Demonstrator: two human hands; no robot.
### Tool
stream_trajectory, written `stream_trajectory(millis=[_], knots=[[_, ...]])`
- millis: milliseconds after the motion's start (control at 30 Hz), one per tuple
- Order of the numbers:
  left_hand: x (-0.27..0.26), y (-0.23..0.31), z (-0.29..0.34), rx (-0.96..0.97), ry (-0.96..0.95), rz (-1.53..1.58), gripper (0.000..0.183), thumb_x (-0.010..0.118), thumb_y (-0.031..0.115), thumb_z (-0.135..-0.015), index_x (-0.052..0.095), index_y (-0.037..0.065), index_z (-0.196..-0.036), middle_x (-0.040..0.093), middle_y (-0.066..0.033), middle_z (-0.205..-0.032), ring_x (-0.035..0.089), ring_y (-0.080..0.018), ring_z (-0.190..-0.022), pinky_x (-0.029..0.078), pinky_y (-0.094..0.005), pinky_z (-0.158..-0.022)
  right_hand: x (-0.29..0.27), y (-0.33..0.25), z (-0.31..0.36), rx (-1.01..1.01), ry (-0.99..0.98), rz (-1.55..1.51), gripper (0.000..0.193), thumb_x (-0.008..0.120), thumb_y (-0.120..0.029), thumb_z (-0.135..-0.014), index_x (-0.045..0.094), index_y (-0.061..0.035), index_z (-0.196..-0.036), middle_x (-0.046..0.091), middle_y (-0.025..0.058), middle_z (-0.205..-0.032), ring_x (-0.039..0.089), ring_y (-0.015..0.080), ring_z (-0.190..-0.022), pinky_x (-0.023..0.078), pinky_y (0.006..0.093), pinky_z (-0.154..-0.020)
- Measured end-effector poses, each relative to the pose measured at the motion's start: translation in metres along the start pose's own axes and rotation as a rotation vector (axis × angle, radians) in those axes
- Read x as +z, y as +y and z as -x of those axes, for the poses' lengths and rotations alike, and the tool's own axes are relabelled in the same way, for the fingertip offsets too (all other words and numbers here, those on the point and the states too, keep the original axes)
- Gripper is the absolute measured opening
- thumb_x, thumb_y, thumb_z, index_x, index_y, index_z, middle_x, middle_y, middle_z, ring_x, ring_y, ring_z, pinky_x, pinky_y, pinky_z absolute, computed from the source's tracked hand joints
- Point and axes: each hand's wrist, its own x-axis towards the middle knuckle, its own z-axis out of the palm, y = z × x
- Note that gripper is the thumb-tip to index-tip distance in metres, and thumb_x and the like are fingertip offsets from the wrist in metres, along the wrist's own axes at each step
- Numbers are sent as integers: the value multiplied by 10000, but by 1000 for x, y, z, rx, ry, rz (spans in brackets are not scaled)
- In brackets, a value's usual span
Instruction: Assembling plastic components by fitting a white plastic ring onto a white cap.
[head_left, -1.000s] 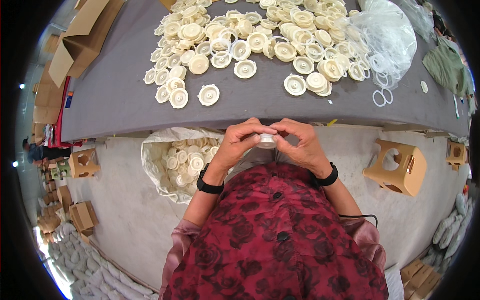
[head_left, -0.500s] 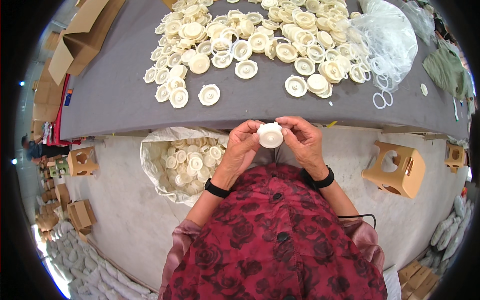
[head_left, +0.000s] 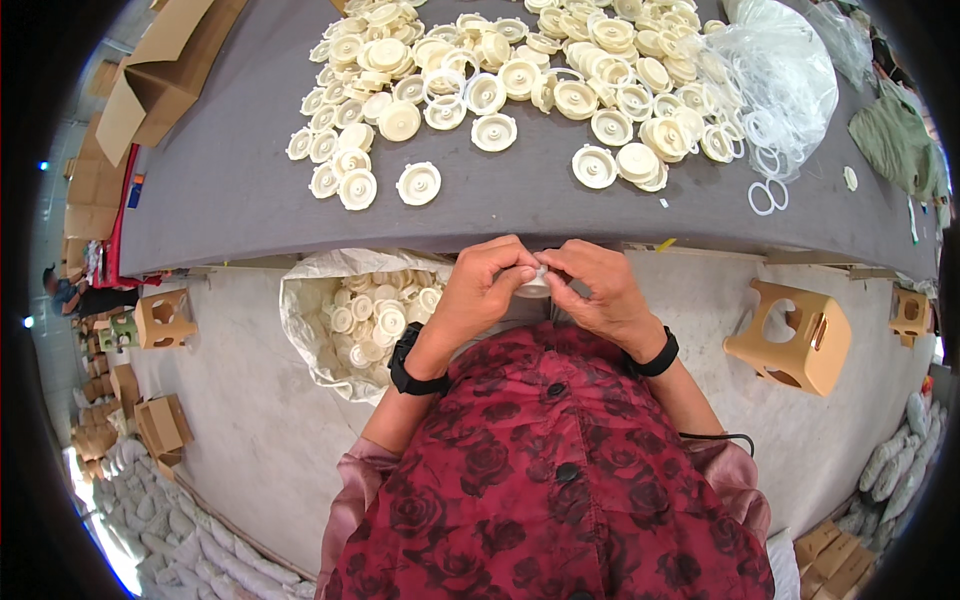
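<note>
Between my two hands, just off the table's near edge, is a round white plastic cap, mostly covered by fingers. My left hand pinches its left side with thumb and fingertips. On the other side my right hand grips it, thumb pressed close to the rim. Several cream plastic caps lie loose on the grey table ahead, in front of a large heap of the same caps. White sealing rings lie to the right, beside a clear plastic bag of rings.
An open white sack full of caps stands on the floor left of my hands. A tan plastic stool is at the right, another stool at the left. A cardboard box lies on the table's left end. Green cloth rests far right.
The cap has tipped, its face now mostly hidden. My fingers have closed in over it, and both hands have drawn nearer each other, with the right knuckles turned more upward.
</note>
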Motion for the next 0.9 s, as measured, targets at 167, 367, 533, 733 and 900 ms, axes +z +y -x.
stream_trajectory(millis=[167,367,533,733,900], knots=[[11,9,-5,-93,130,238,144,638,48,-927,648,-14,-1058,653,-35,-961,591,-123,-880,451,-251,-780,0,0,4,178,49,-86,210,656,1,-874,668,38,-1080,653,100,-837,626,165,-700,509,305,-607],[26,-31,14,-92,184,921,259,650,97,-956,588,8,-1192,669,-63,-1090,637,-127,-1015,501,-291,-924,3,-3,7,427,310,-688,137,598,-21,-962,666,40,-1065,679,56,-939,655,108,-814,579,253,-701],[24,-30,14,-40,230,829,195,649,97,-953,643,-13,-1114,689,-69,-1048,638,-127,-990,495,-285,-913,-3,5,14,365,84,-545,144,645,-56,-938,678,36,-1043,701,67,-926,655,104,-795,549,253,-699],[10,-10,12,-14,168,401,178,568,50,-957,660,-24,-1091,690,-52,-1009,628,-121,-964,481,-268,-881,-2,3,5,203,79,-228,187,674,-60,-877,694,28,-1042,703,86,-885,652,146,-754,513,274,-716],[8,3,7,1,48,143,176,512,17,-955,653,-21,-1052,691,-60,-982,618,-115,-932,475,-262,-857,-1,-2,5,199,47,-234,211,663,-51,-877,691,31,-1070,697,95,-880,645,160,-759,510,280,-717]])
